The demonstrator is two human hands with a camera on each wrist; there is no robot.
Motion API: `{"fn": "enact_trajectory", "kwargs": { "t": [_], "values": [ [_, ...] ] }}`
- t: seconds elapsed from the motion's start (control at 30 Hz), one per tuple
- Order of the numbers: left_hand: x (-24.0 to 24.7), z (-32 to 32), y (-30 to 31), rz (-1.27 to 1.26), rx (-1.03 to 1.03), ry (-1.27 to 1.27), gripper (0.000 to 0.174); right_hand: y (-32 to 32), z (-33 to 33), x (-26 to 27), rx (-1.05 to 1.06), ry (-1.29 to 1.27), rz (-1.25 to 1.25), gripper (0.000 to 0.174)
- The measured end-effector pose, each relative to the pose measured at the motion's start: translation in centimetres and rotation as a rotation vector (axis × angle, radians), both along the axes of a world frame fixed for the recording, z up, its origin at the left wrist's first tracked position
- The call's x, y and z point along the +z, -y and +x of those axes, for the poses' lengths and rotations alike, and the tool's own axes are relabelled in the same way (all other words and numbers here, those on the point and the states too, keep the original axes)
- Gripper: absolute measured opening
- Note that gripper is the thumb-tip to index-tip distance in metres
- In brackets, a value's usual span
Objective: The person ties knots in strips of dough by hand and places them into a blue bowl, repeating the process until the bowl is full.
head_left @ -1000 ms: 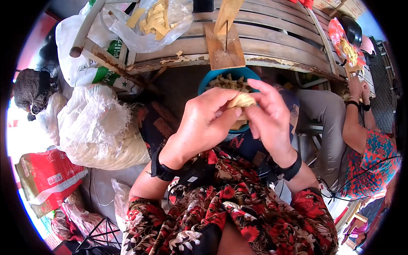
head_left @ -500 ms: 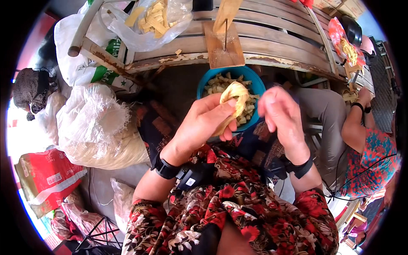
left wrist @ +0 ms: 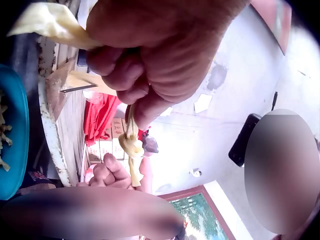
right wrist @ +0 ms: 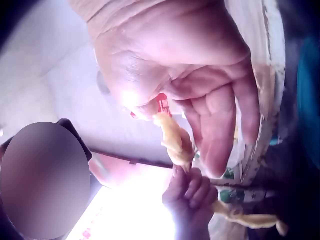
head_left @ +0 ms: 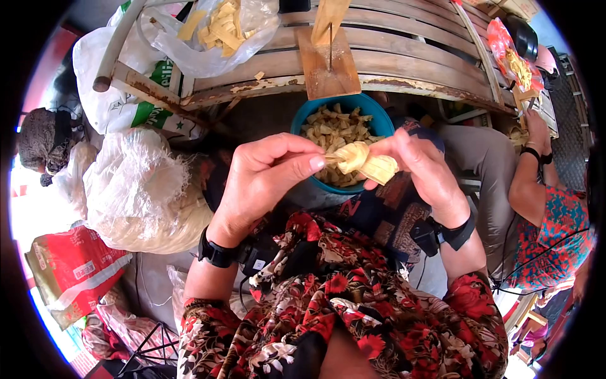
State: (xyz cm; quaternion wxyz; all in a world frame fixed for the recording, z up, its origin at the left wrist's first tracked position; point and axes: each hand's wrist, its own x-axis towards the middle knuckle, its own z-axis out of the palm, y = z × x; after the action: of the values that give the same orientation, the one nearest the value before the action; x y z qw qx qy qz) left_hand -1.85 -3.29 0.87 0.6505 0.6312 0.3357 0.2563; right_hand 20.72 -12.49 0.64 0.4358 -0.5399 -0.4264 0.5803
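Note:
My left hand [head_left: 271, 180] pinches a pale yellow strip [head_left: 356, 158] with a knot in it, between thumb and forefinger, above the blue bucket [head_left: 302, 120]. A wider flat end of the strip points toward my right hand [head_left: 426, 174]. The right hand's fingers are spread and mostly straight, close beside that end. In the right wrist view, the knotted piece [right wrist: 175, 142] reaches up to near the right thumb. Another length of yellow strip [left wrist: 52, 22] sticks out from the other side of the left hand. Inside the bucket lie many knotted yellow pieces [head_left: 341, 129].
A slatted bench [head_left: 404, 66] stands beyond the bucket; a wooden board [head_left: 322, 72] with an upright metal spike overhangs its edge. An open plastic bag [head_left: 262, 38] there holds flat yellow strips [head_left: 224, 28]. A big white sack [head_left: 139, 196] sits left; another person [head_left: 549, 234] works right.
The right hand first worked on the strip with the left, moved away, then came back beside its end. The loop in the strip is now a tighter knot; the left hand moved left.

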Motion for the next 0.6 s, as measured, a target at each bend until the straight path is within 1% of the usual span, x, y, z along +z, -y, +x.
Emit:
{"fn": "enact_trajectory", "kwargs": {
  "t": [0.03,0.07,0.1,0.13,0.17,0.23,0.27,0.3,0.33,0.37,0.4,0.43,0.47,0.5,0.53,0.57,0.6],
  "values": [
    [0.2,0.3,0.1,0.049,-0.015,-0.007,0.012,-0.5,0.1,0.6,0.117,-0.065,-0.042,0.061],
    [0.6,0.5,0.3,0.136,-0.050,-0.025,0.013,-0.9,-0.1,1.0,0.173,-0.182,-0.132,0.060],
    [0.5,0.8,0.5,0.231,-0.060,0.015,0.013,-1.3,-0.4,1.3,0.232,-0.302,-0.222,0.058],
    [0.6,1.0,0.3,0.453,-0.102,0.040,0.014,-1.6,-0.9,1.8,0.295,-0.361,-0.262,0.051],
    [0.7,1.1,0.0,0.678,-0.142,0.060,0.015,-2.0,-1.0,2.0,0.404,-0.424,-0.328,0.044],
    [0.8,1.0,0.0,0.775,-0.175,0.122,0.017,-2.3,-1.0,2.0,0.606,-0.569,-0.429,0.038],
    [1.0,0.7,-0.1,0.804,-0.188,0.104,0.017,-1.9,-1.3,1.9,0.584,-0.587,-0.478,0.035],
    [1.4,0.2,-0.1,0.831,-0.202,0.088,0.017,-1.9,-1.4,1.7,0.620,-0.592,-0.456,0.035],
    [1.7,-0.5,-0.2,0.930,-0.231,-0.012,0.016,-1.7,-1.1,1.4,0.682,-0.488,-0.423,0.035],
    [2.5,-1.6,-0.6,0.930,-0.279,-0.122,0.015,-1.6,-0.5,1.1,0.741,-0.383,-0.389,0.036],
    [1.8,-2.3,-1.6,0.896,-0.220,-0.112,0.014,-1.5,0.0,2.0,0.688,-0.298,-0.431,0.037],
    [0.9,-2.5,-2.4,0.861,-0.162,-0.105,0.014,-1.3,0.4,1.6,0.626,-0.363,-0.457,0.035],
    [0.2,-2.0,-2.6,0.699,-0.114,-0.086,0.011,-2.0,0.5,1.3,0.596,-0.297,-0.428,0.033],
    [0.1,-1.6,-3.4,0.676,-0.148,-0.182,0.011,-2.7,0.6,1.0,0.563,-0.231,-0.405,0.031],
    [-0.4,-0.7,-4.2,0.520,-0.087,-0.178,0.011,-3.5,0.9,-0.1,0.465,-0.206,-0.371,0.027],
    [-0.9,0.4,-5.1,0.367,-0.025,-0.175,0.012,-4.5,1.1,-0.1,0.378,-0.083,-0.323,0.027],
    [-1.5,1.5,-6.3,0.257,0.001,-0.203,0.014,-5.8,1.7,-0.6,0.309,-0.015,-0.262,0.027]
  ]
}}
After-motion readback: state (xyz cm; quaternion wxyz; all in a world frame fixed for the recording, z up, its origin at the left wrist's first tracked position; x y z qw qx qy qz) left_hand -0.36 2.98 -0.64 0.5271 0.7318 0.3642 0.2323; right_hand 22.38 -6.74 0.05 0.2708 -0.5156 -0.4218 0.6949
